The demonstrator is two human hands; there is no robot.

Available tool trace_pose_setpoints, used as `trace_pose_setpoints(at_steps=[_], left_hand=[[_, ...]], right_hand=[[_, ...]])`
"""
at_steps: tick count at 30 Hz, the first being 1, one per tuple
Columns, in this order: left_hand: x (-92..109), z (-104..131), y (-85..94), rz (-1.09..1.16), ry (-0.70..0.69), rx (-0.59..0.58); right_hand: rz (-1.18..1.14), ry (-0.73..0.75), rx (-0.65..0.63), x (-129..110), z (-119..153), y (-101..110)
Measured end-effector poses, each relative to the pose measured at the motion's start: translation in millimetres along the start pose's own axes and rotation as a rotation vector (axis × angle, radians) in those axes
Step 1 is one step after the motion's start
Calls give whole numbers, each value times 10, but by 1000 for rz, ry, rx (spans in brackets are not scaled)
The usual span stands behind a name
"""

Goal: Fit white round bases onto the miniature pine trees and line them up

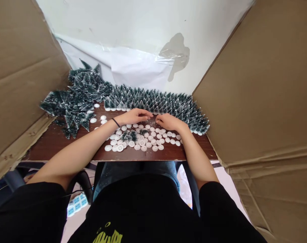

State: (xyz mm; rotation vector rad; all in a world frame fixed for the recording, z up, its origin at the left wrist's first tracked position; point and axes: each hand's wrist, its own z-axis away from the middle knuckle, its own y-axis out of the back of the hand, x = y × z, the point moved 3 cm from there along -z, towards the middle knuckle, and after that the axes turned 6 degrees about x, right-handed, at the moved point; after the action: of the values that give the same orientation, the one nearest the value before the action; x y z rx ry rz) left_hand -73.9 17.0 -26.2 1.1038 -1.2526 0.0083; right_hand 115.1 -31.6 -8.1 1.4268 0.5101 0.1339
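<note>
My left hand (136, 116), with a dark band (116, 122) on its wrist, reaches over the middle of the table. Its fingers are stretched out and parted from the thumb, with nothing seen in them. Just to its right, my right hand (168, 121) is closed with curled fingertips; whatever they may pinch is hidden. Round white plastic bases (143, 148) lie loose below both hands. Among them are a few small frosted artificial pine trees (129, 135). Directly behind the hands stand dense rows of upright mini pine trees (153, 100) on white bases.
A heap of loose mini trees (78, 89) fills the table's back left. Brown cardboard walls (267, 84) flank both sides, and a white sheet (140, 65) hangs behind. The table's front edge (143, 160) runs close to my body.
</note>
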Motion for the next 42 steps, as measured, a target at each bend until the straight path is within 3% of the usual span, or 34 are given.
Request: trace_pose_setpoints(at_steps=[7,16,23,27,35,42], left_hand=[[-16,-20,-118,-348,-177,-21],[-122,-50,-154,-257,-144,63],[-124,-57,-127,-315,-88,110],[-118,-66,-124,-330,-77,112],[-117,-72,-135,-363,-69,111],[-142,-80,-130,-357,-85,115]], right_hand=[[-62,2,105,16,-6,22],[-451,54,521,-92,-78,78],[-425,-40,495,-99,-120,-8],[-351,-14,459,-141,-136,-44],[-357,4,509,-154,-130,-45],[-346,19,457,-144,-140,-69]])
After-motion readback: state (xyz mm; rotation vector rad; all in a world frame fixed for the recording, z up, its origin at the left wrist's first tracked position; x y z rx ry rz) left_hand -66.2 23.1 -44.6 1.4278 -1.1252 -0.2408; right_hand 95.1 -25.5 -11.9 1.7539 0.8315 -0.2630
